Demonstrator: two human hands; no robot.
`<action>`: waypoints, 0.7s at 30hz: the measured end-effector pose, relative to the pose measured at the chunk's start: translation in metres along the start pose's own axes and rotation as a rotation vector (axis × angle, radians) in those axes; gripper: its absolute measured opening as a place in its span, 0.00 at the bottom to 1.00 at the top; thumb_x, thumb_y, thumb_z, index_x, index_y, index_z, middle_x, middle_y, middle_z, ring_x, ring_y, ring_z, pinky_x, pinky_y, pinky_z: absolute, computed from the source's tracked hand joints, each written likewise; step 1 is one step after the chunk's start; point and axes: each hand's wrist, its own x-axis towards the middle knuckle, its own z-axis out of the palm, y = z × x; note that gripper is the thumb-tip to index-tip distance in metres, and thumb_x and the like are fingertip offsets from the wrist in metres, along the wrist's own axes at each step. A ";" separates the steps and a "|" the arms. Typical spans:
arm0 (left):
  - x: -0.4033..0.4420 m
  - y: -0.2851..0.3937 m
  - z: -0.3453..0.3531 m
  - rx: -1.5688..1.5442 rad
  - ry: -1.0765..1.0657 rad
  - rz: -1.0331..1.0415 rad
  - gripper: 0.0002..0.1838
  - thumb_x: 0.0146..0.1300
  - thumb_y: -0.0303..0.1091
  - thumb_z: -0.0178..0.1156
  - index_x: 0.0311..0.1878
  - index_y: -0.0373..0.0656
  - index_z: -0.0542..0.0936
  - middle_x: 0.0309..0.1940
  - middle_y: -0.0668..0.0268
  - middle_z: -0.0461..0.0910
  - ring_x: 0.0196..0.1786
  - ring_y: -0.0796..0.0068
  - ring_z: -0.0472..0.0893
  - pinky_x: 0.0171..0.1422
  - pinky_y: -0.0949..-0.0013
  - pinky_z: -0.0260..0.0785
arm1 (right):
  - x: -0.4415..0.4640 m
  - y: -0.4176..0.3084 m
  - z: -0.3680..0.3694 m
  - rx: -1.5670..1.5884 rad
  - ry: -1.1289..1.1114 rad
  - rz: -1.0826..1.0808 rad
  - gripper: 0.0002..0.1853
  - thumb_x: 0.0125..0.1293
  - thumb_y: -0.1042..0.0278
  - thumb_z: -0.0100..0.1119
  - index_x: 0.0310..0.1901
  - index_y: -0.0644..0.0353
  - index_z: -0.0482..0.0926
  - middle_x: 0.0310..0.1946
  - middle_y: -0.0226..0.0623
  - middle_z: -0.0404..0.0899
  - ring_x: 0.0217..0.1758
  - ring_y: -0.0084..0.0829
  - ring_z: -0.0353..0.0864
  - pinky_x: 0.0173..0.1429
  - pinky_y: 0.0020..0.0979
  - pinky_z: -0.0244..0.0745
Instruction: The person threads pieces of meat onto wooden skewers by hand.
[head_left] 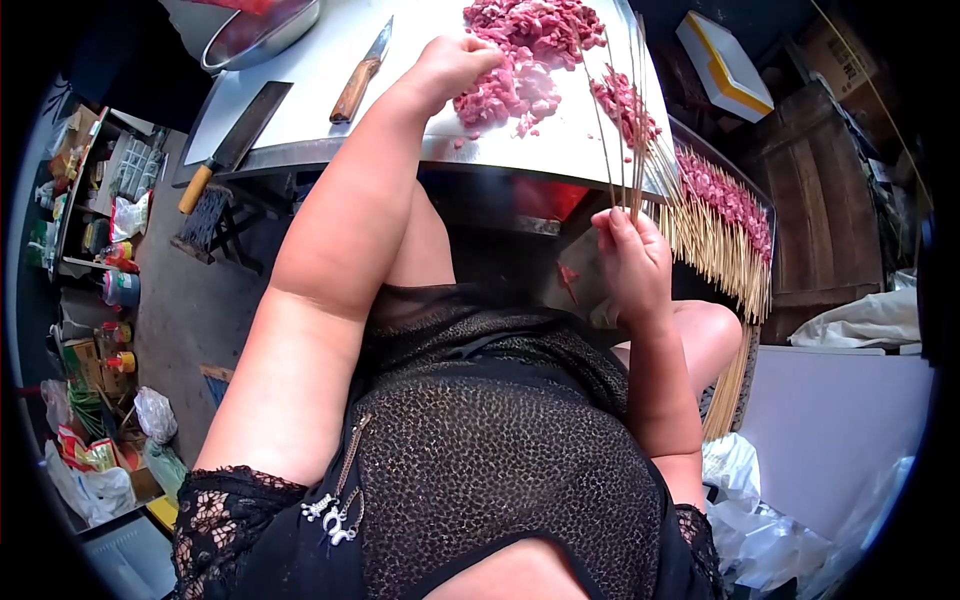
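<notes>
Several thin brown wooden skewers [638,160] sit gripped in the right hand [636,258]; the left hand [455,68], fingers curled closed, touches the pink raw meat heap [525,88].

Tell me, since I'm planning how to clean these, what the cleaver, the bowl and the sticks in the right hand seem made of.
Cleaver: dull, dark metal blade, probably steel; smooth yellowish-tan handle, likely wood.
Bowl: smooth metal, likely stainless steel, given its silvery shine.
Sticks: probably bamboo or wood, judging by their thin, brownish shafts; too fine to tell which.
</notes>
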 end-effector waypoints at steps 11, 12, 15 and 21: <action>0.007 -0.001 -0.009 0.515 -0.037 -0.094 0.10 0.51 0.34 0.63 0.36 0.41 0.84 0.24 0.67 0.81 0.28 0.81 0.76 0.35 0.73 0.69 | 0.015 0.016 0.006 -0.179 -0.038 0.036 0.10 0.67 0.64 0.54 0.42 0.62 0.80 0.16 0.16 0.65 0.17 0.09 0.57 0.22 0.15 0.49; 0.003 0.006 -0.009 0.570 0.020 -0.055 0.10 0.52 0.35 0.63 0.37 0.41 0.84 0.24 0.68 0.81 0.28 0.81 0.77 0.36 0.73 0.69 | 0.015 0.016 0.007 -0.179 -0.036 0.035 0.10 0.67 0.64 0.54 0.42 0.62 0.80 0.16 0.16 0.65 0.17 0.09 0.57 0.22 0.15 0.49; 0.010 0.000 -0.010 0.050 0.139 0.030 0.12 0.60 0.37 0.60 0.40 0.38 0.81 0.32 0.64 0.81 0.32 0.75 0.79 0.38 0.73 0.72 | 0.014 0.012 0.009 -0.087 0.029 -0.010 0.10 0.66 0.68 0.55 0.44 0.63 0.79 0.17 0.17 0.67 0.18 0.08 0.59 0.22 0.14 0.52; -0.005 0.019 0.000 -0.754 -0.025 -0.102 0.14 0.70 0.33 0.45 0.49 0.32 0.73 0.42 0.51 0.79 0.46 0.62 0.81 0.49 0.65 0.78 | 0.022 0.013 0.017 -0.066 -0.037 -0.079 0.11 0.66 0.72 0.54 0.48 0.64 0.77 0.21 0.22 0.71 0.20 0.10 0.63 0.24 0.14 0.56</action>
